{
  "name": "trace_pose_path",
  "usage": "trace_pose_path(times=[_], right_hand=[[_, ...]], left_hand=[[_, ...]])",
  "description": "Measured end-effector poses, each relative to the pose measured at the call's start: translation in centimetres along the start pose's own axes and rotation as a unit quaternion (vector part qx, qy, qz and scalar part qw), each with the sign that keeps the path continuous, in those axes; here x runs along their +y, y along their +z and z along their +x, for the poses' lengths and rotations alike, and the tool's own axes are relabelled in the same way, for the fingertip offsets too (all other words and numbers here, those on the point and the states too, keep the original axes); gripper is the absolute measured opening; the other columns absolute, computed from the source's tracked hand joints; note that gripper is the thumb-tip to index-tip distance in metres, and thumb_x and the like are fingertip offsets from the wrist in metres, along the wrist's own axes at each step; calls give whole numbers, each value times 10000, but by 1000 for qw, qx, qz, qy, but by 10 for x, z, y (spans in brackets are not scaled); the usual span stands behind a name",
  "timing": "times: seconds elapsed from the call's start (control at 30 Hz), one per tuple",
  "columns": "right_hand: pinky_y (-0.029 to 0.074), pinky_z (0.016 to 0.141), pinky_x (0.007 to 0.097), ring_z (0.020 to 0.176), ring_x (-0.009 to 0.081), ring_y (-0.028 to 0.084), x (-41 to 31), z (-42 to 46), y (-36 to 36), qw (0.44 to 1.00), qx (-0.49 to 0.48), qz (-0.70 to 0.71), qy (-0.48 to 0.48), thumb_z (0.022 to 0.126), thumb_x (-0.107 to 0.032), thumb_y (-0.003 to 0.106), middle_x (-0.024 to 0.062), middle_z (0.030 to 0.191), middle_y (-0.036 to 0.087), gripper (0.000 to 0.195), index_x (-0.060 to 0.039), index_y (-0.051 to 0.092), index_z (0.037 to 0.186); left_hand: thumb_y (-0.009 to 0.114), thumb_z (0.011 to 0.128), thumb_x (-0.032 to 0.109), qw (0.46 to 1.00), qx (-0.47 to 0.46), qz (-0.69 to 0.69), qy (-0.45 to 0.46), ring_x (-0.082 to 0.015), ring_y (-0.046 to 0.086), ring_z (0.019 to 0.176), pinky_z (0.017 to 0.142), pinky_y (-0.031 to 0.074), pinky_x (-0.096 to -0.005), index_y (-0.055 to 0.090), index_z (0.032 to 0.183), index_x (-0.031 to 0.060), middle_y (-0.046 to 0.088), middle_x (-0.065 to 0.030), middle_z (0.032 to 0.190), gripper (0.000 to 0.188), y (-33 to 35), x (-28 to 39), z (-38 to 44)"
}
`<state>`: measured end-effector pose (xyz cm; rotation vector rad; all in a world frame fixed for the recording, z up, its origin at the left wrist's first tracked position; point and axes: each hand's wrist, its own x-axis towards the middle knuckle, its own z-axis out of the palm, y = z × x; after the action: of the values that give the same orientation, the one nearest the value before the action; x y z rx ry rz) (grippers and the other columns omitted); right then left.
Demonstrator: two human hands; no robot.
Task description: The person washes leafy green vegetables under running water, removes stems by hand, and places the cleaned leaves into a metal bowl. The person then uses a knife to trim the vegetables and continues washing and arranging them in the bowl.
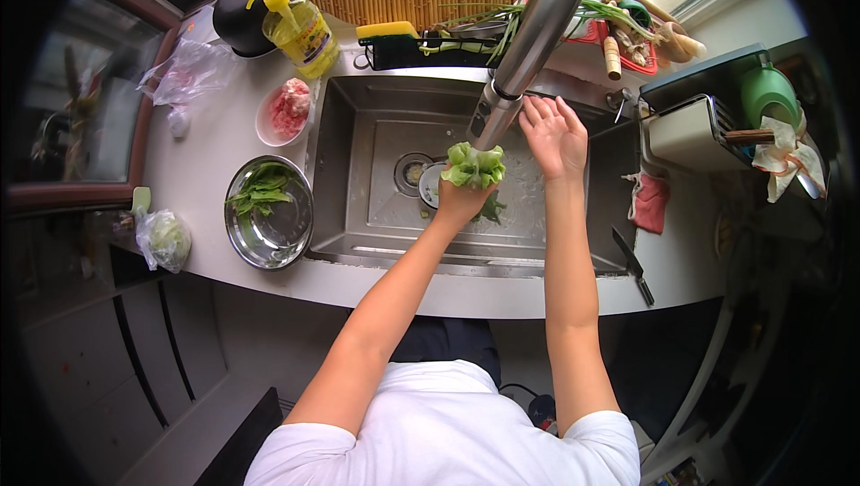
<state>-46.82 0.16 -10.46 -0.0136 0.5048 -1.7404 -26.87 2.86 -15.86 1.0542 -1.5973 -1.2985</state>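
Observation:
My left hand [462,200] is closed around green lettuce leaves [474,165], held over the stainless steel sink [383,200] right beneath the spout of the faucet [514,56]. Just right of the spout, my right hand [555,133] is raised palm up with its fingers apart and holds nothing. A white bowl [430,185] sits in the sink, partly hidden by my left hand, near the drain [408,170]. Darker green leaves [492,208] lie on the sink floor beyond my left wrist. Left of the sink, a steel bowl [285,234] contains green leaves [262,190].
A bowl of raw ground meat [289,113], a yellow soap pump bottle [306,36] and a bagged vegetable [163,239] stand at left. A knife [633,264] lies at the sink's right front corner, near a red cloth [650,204]. Behind are a sponge [388,30] and a red basket [638,59].

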Motion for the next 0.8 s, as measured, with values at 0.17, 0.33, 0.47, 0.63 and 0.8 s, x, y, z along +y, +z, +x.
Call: trace_pose_path(times=[0.17, 0.33, 0.47, 0.63, 0.8], right_hand=[[279, 1134, 408, 1481, 266, 235, 6, -9, 10, 977, 11, -201, -68, 901, -6, 538, 186, 1557, 327, 594, 43, 341, 1459], [199, 1193, 369, 1493, 274, 201, -1, -110, -17, 797, -167, -577, 70, 772, 1, 655, 146, 1618, 193, 925, -18, 160, 1554], [236, 1182, 394, 1417, 268, 328, 29, -164, -25, 658, -46, -751, 34, 716, -109, 822, 120, 1517, 352, 974, -75, 275, 1520], [451, 996, 348, 1179, 222, 571, 21, -170, -8, 864, -21, -473, -173, 789, 1, 735, 93, 1279, 577, 617, -29, 473, 1346], [517, 858, 356, 1037, 326, 669, -54, -191, 75, 509, 21, -739, -441, 717, -22, 767, 165, 1079, 660, 613, -8, 506, 1271]], left_hand=[[779, 791, 114, 1000, -31, 5, 4, -214, 649, 985, 857, 508, -345, 604, 1134, 41, 673, -77, 1071, 393, 2, 5, -1], [813, 723, 93, 997, -64, 2, 47, -206, 628, 1011, 883, 497, -340, 587, 1118, 36, 641, -72, 1098, 458, 3, 39, -6], [792, 702, 37, 982, -158, -83, 57, -232, 602, 1053, 918, 477, -356, 561, 1150, 54, 588, -73, 1184, 505, 27, 64, -17], [710, 702, 26, 962, -135, 5, 239, -276, 644, 974, 863, 501, -353, 627, 1065, 86, 656, -80, 1056, 377, 59, 113, -23], [848, 738, 195, 941, -243, -5, 236, -230, 582, 1170, 1023, 439, -370, 555, 1260, 36, 612, -110, 1248, 620, 65, 226, 7]])
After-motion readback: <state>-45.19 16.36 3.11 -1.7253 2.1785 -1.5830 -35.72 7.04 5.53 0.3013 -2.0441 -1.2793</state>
